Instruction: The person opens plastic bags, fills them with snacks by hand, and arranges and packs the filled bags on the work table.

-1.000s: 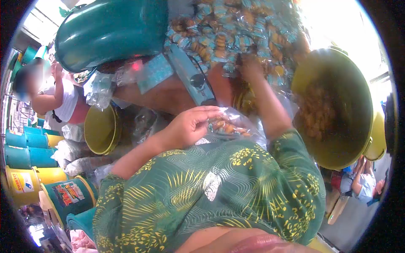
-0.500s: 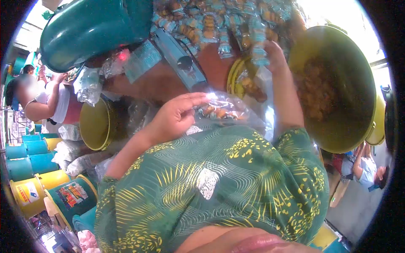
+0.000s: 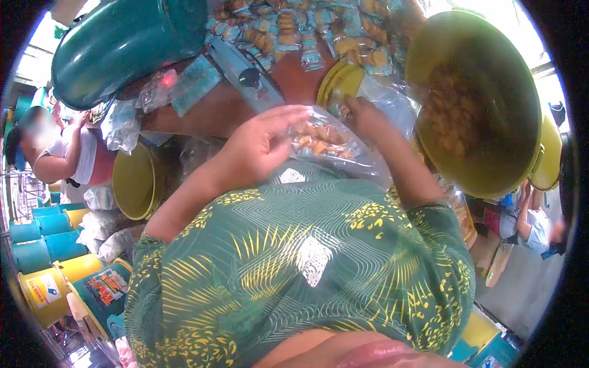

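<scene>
A clear plastic bag (image 3: 331,144) with several small brown snack packs lies against my chest. My left hand (image 3: 264,144) is closed on the left edge of this bag, fingers pressed together. My right hand (image 3: 367,119) is just beyond the bag's upper right side, its fingers curled around a small item, seemingly a snack packet (image 3: 342,110). A yellow container (image 3: 334,80) stands right behind that hand. Past it, a pile of small clear and blue snack packets (image 3: 319,30) covers the far part of the table. The blue sealer-like device (image 3: 245,76) lies left of the container.
A large yellow tub (image 3: 491,153) with brown pieces stands on the right. At upper left lies a green tub (image 3: 129,49). A smaller yellow bucket (image 3: 134,184) and stacked containers (image 3: 46,245) are at left. One person (image 3: 55,147) is at left, another (image 3: 534,224) at right.
My right hand has come back from the packet pile toward the bag, holding something small. My left hand stays on the bag. The view has shifted, so the far table appears higher.
</scene>
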A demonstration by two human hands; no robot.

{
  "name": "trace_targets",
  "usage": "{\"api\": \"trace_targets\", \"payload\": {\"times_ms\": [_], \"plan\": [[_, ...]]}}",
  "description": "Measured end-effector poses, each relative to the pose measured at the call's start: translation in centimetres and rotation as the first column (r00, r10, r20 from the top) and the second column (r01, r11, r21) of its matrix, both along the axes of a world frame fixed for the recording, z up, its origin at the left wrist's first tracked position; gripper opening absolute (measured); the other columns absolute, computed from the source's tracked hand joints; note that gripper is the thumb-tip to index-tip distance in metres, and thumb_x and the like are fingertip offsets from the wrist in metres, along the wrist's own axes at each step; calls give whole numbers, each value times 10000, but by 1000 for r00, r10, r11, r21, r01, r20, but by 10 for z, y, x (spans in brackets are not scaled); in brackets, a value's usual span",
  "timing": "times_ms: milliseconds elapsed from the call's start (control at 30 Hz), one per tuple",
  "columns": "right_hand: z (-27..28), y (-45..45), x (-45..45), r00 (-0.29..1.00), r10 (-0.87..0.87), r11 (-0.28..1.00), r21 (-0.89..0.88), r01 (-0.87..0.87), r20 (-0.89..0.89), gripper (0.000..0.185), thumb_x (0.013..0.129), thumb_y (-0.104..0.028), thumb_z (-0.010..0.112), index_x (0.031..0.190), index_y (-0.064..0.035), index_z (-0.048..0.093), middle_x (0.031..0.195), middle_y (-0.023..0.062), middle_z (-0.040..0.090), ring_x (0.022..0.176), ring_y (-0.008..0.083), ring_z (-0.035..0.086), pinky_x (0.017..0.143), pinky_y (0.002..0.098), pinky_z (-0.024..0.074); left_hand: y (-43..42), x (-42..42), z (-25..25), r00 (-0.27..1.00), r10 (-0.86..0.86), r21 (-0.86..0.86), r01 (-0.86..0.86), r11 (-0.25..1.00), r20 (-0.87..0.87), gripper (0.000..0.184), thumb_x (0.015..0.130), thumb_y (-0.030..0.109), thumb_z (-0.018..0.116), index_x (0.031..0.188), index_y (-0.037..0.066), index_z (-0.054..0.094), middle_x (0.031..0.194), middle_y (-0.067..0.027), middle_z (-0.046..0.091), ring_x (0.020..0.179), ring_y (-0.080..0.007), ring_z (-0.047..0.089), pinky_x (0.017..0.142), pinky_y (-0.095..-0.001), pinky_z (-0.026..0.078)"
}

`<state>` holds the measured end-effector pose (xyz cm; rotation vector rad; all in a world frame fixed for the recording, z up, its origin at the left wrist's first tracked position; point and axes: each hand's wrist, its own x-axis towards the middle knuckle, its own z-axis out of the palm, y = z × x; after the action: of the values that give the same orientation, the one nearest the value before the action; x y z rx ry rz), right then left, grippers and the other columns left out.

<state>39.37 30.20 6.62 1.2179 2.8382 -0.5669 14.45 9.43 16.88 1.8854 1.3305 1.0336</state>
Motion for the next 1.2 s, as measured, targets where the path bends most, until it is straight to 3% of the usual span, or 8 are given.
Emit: {"api": "trace_targets", "payload": {"times_ms": [267,367,467,567,667,833,1133,1200], "plan": [[-52,-9,10,981,-83,959,281,30,178,578,848,-311,723,1332,-66,524,1189,199,613,1084,411,627,908,517,527,0,3,-11,982,-65,-54,76,996,175,702,854,-47,537,1533,2,364,1585,-175,365,1436,-245,401,1145,-343,352],[-33,1,4,961,-65,998,39,56,270,555,815,-274,767,1287,-64,564,1182,203,639,1089,401,639,924,485,535,3,5,-12,988,-77,-3,78,997,136,698,865,-27,541,1536,-10,348,1598,-187,346,1466,-260,366,1166,-343,331],[39,-1,4,978,-176,970,-188,154,-110,585,749,-223,854,1244,-56,589,1177,188,664,1091,367,659,934,434,546,6,3,-4,994,-88,-12,89,996,68,750,837,-60,513,1556,-7,309,1625,-188,304,1520,-274,265,1222,-377,229],[112,-27,9,685,37,971,187,147,-728,775,661,-191,952,1302,-29,548,1211,123,665,1089,298,667,940,412,551,8,7,-3,995,-88,-8,88,996,48,777,827,-74,495,1571,2,285,1620,-176,313,1526,-252,250,1235,-388,203],[127,-68,5,138,-427,766,-439,-469,-894,674,764,-138,875,1339,-59,534,1298,127,579,1169,290,594,935,418,553,14,15,-11,973,-117,-67,132,989,199,771,858,-59,513,1582,9,258,1580,-150,367,1481,-215,319,1216,-380,250],[129,-81,-1,788,256,966,162,-199,-559,588,780,-129,802,1301,-26,549,1236,202,616,1141,394,616,934,470,511,21,38,-1,802,-141,-153,277,949,580,756,873,-97,524,1566,-52,226,1653,-161,235,1492,-227,310,1183,-337,325],[155,-94,-1,950,288,928,279,-246,-120,439,873,-144,634,1278,1,550,1133,221,656,1040,385,659,871,451,540,25,47,-8,826,-88,-86,162,983,557,727,888,-134,480,1571,-13,264,1602,-147,353,1446,-164,343,1138,-315,367],[152,-99,-11,962,203,923,293,-250,181,449,794,-83,687,1224,-23,574,1079,174,655,1013,356,661,840,460,530,26,47,2,965,-111,45,103,994,238,744,848,-124,473,1561,-19,292,1614,-176,331,1472,-185,322,1141,-310,360]]}}
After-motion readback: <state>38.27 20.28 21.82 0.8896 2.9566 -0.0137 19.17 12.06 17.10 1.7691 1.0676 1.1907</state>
